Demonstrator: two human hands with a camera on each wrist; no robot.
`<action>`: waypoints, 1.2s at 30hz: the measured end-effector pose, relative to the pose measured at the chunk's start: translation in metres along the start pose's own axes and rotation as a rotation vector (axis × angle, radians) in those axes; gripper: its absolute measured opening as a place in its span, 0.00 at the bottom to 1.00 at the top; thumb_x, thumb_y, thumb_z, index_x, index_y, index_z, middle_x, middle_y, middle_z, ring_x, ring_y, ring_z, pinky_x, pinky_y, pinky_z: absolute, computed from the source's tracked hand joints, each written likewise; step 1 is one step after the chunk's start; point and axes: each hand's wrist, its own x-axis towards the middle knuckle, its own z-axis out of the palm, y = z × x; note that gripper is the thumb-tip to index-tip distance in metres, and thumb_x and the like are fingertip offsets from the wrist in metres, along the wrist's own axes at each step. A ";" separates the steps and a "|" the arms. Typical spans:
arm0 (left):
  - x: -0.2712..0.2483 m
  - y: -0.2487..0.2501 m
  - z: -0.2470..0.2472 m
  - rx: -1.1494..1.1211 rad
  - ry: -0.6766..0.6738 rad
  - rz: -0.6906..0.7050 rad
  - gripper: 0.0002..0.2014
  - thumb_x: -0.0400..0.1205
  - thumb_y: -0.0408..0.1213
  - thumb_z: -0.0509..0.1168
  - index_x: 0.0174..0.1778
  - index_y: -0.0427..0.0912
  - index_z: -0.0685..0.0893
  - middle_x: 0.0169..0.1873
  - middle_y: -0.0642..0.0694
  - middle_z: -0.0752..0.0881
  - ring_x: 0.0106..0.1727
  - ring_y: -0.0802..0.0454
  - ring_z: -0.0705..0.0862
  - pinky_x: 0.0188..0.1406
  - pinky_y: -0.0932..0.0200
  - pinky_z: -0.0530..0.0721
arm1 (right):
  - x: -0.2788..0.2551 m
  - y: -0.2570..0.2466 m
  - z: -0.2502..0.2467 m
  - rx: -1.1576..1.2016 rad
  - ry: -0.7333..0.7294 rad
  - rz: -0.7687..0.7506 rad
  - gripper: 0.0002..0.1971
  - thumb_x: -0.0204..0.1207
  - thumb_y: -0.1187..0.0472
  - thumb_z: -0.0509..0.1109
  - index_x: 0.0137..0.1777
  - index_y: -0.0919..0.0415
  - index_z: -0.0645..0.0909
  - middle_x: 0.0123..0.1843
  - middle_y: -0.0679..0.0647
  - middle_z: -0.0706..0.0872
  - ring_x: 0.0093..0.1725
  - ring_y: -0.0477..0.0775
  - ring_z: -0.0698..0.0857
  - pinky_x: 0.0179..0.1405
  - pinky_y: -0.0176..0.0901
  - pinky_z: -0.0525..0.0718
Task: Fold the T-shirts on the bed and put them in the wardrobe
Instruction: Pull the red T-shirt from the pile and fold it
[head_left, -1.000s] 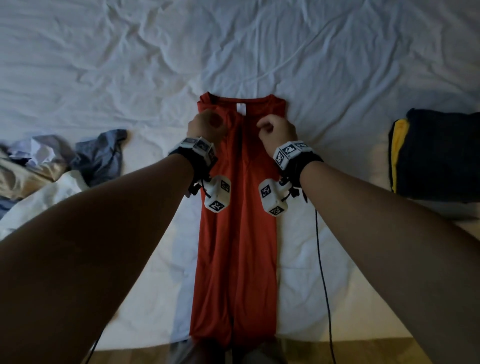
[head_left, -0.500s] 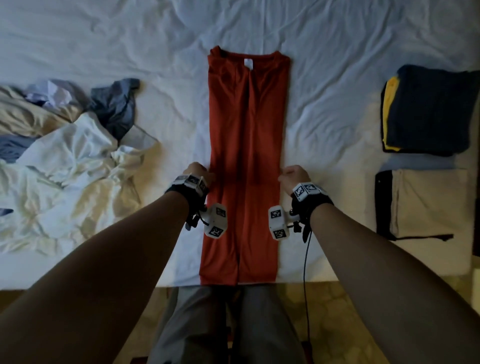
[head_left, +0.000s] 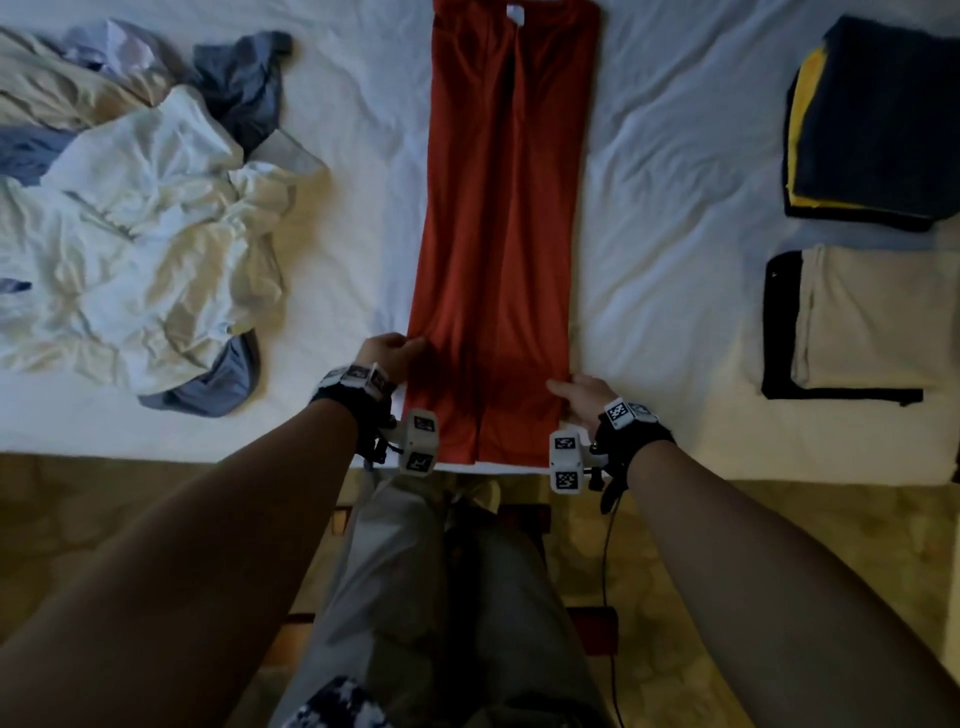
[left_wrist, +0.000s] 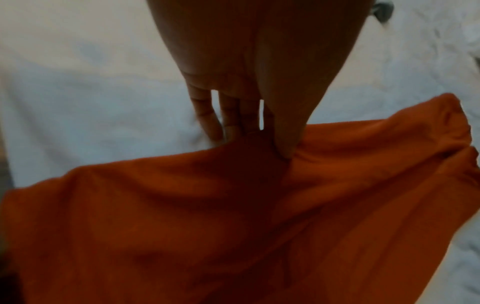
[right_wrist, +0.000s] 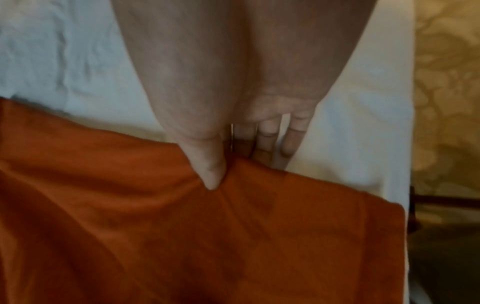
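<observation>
A red T-shirt, folded lengthwise into a long narrow strip, lies on the white bed sheet with its collar at the far end and its hem at the bed's near edge. My left hand pinches the strip's left edge a little above the hem. The left wrist view shows the thumb on top of the red T-shirt and the fingers reaching under it. My right hand pinches the right edge, thumb on the red T-shirt and fingers beneath.
A crumpled pile of unfolded shirts lies to the left. At right lie a folded navy-and-yellow stack and a folded cream shirt with black trim. The bed's near edge meets patterned floor; my legs stand against it.
Both hands slid from the collar down the shirt's sides to just above the hem. There they now pinch the two edges, and the fabric puckers at the thumbs.
</observation>
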 end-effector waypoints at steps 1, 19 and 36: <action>-0.002 -0.005 0.003 -0.028 0.018 0.007 0.15 0.80 0.48 0.71 0.49 0.38 0.86 0.48 0.33 0.88 0.45 0.41 0.85 0.55 0.43 0.86 | 0.000 0.004 0.002 0.021 0.004 -0.004 0.20 0.73 0.52 0.75 0.62 0.61 0.83 0.61 0.58 0.89 0.56 0.60 0.89 0.65 0.56 0.84; -0.088 -0.097 0.039 -0.572 -0.055 -0.149 0.11 0.77 0.25 0.73 0.45 0.36 0.76 0.51 0.28 0.84 0.42 0.43 0.87 0.35 0.51 0.90 | -0.053 0.069 0.039 0.381 -0.033 -0.090 0.24 0.72 0.71 0.75 0.68 0.61 0.77 0.64 0.61 0.83 0.59 0.64 0.85 0.50 0.65 0.89; -0.124 -0.021 0.007 0.499 0.028 0.421 0.25 0.72 0.36 0.78 0.66 0.46 0.84 0.59 0.44 0.85 0.62 0.44 0.82 0.57 0.59 0.76 | -0.109 0.015 0.013 -0.674 0.112 -0.678 0.24 0.65 0.60 0.80 0.63 0.50 0.87 0.66 0.51 0.83 0.64 0.51 0.81 0.68 0.43 0.79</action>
